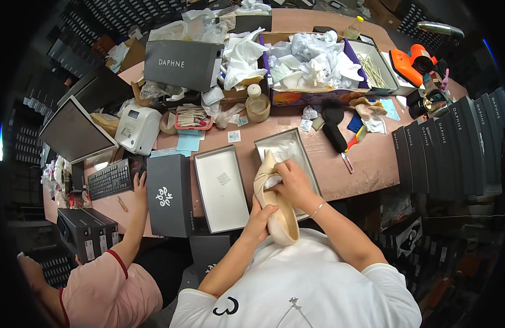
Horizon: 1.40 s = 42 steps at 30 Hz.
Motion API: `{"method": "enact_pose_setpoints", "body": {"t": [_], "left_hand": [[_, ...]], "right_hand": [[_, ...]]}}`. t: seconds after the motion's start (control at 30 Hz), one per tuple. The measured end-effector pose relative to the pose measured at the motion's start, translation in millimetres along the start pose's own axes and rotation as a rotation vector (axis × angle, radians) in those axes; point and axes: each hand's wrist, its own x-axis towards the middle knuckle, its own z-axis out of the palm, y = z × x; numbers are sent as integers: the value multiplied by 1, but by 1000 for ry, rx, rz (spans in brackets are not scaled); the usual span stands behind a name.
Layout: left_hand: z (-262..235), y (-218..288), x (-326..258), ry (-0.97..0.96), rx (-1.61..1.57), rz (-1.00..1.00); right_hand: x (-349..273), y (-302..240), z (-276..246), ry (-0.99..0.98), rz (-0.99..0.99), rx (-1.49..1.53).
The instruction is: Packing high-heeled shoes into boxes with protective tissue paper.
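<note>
A beige pointed flat shoe (282, 218) is held in front of my chest, its toe pointing away from me. My left hand (258, 218) wraps round its side near the middle, the thumb over the rim. With fingers pinched together, my right hand (294, 181) reaches into the front opening, where white stuffing paper (273, 181) shows; its fingertips are partly hidden. Beneath the shoe lies an open grey shoebox (308, 158) with white tissue in it. To its left is a white-lined box lid or tray (222, 188).
A closed dark shoebox (169, 194) lies further left, near a co-worker's hand (140, 181) beside the keyboard (109, 179). Stacked shoeboxes (441, 147) stand at the right. A carton of crumpled paper (312, 97), a glue jar (257, 104) and a red-and-yellow tool (355, 139) are behind.
</note>
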Motion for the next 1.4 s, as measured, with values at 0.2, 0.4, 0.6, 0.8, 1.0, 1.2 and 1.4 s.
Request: {"method": "enact_pose_setpoints", "body": {"t": [0.2,0.4,0.6,0.8,1.0,1.2,1.4], "left_hand": [[-3,2,-6,26,74,-53],[-63,53,12,177,131,63],[-76,56,24,313,772,443],[2,-12,32,163,-39,116],[-22,-1,41,176,-323,-64],[-30,16,31,63,-196,-150],[-22,18,20,-51,-293,-105]], "right_hand": [[13,17,5,-50,-45,346],[-7,26,-17,-210,80,418],[-55,64,32,-298,152,-78],[-52,-8,-10,-154,-65,93],[-25,16,-36,98,-111,87],[12,101,29,-192,-298,-663],[2,88,23,-219,-204,-374]]}}
